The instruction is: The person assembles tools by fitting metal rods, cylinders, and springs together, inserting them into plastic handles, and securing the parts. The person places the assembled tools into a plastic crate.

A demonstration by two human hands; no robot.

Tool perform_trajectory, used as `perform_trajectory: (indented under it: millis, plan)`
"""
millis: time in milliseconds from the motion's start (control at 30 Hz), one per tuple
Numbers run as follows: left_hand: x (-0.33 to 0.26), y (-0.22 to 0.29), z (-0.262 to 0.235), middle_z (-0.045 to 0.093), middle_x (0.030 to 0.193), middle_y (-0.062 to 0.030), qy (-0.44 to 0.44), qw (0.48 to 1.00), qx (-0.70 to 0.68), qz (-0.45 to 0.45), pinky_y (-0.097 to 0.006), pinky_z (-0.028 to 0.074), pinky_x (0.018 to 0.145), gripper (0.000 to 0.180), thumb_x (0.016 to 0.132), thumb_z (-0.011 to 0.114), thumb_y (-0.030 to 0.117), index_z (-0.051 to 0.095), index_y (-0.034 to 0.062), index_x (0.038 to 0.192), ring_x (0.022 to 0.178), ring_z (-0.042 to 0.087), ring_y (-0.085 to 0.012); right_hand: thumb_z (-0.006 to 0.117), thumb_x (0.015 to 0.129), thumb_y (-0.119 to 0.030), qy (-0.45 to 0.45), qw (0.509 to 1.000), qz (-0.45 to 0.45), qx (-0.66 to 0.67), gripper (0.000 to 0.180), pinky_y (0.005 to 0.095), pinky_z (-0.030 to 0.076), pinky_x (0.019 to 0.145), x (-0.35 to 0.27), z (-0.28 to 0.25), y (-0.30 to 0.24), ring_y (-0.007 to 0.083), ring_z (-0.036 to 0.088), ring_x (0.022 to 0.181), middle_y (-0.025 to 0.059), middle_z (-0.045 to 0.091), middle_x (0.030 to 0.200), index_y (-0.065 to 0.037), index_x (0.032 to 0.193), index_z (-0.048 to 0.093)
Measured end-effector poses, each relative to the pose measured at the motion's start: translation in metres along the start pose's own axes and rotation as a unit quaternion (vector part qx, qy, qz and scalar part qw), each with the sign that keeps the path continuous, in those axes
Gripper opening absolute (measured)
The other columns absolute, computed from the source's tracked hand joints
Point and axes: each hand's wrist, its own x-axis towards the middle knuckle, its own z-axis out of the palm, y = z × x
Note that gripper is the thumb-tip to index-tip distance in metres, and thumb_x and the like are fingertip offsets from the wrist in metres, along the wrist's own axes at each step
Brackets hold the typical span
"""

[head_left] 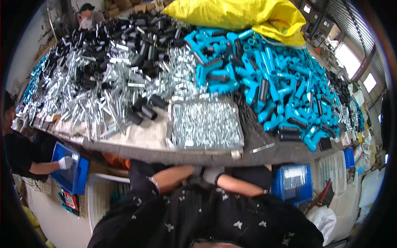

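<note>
Head view: the left hand (196, 173) and right hand (211, 175), both gloved, lay close together below the table edge (186, 157); whether they gripped anything could not be determined. The tray (169, 129) of small metal parts (206, 124) sat straight ahead, longer side-to-side, neither hand clearly nearer.

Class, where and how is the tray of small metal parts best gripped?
Probably two-handed, by the left and right rims of the tray, coming from the near side. It lies flat by the table's front edge, while loose parts crowd its far side. Being full, it likely needs holding level.
</note>
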Motion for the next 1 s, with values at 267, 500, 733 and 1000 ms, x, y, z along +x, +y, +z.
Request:
perform_trajectory:
  millis: [267,500,733,1000]
  plan:
    - [-0.035,-0.041,0.041,0.068,0.093,-0.0191,-0.099,0.926,0.325,-0.167,-0.039,0.052,0.076,0.031,0.08,0.074,0.023,0.064,0.0046,0.103,0.089,0.068,-0.0325,0.081,0.073,-0.03,0.176,0.98,-0.011,0.087,0.04,0.0407,0.054,0.073,-0.2,-0.055,0.006,0.0342,0.071,0.085,0.0181,0.071,0.09,-0.002,0.099,0.07]
    - [-0.074,0.058,-0.001,0.065,0.078,-0.0174,0.183,0.964,0.109,-0.16,-0.041,0.051,0.066,0.008,0.079,0.07,0.007,0.065,0.0047,0.086,0.075,0.066,-0.0331,0.079,0.072,-0.012,0.225,0.95,-0.188,0.106,0.025,0.0376,0.051,0.065,-0.172,-0.037,-0.019,0.0326,0.067,0.072,0.0138,0.068,0.081,-0.003,0.09,0.065]
    - [-0.161,0.121,-0.019,0.062,0.111,-0.008,0.516,0.772,-0.37,-0.034,-0.043,0.049,0.097,0.055,0.087,0.069,0.014,0.046,0.0055,0.136,0.105,0.062,-0.0253,0.084,0.073,-0.015,0.215,0.866,-0.45,0.044,0.047,0.0378,0.053,0.077,-0.049,-0.015,-0.094,0.0287,0.068,0.084,0.015,0.068,0.093,-0.003,0.113,0.063]
    - [-0.377,0.032,-0.021,0.065,0.09,-0.0059,0.592,0.658,-0.023,-0.465,-0.033,0.051,0.075,0.03,0.09,0.066,0.021,0.058,0.0022,0.113,0.079,0.062,-0.018,0.073,0.085,-0.021,0.186,0.88,-0.437,-0.029,0.041,0.0406,0.05,0.089,-0.02,-0.004,-0.136,0.0305,0.065,0.101,0.0151,0.067,0.113,-0.003,0.12,0.063]
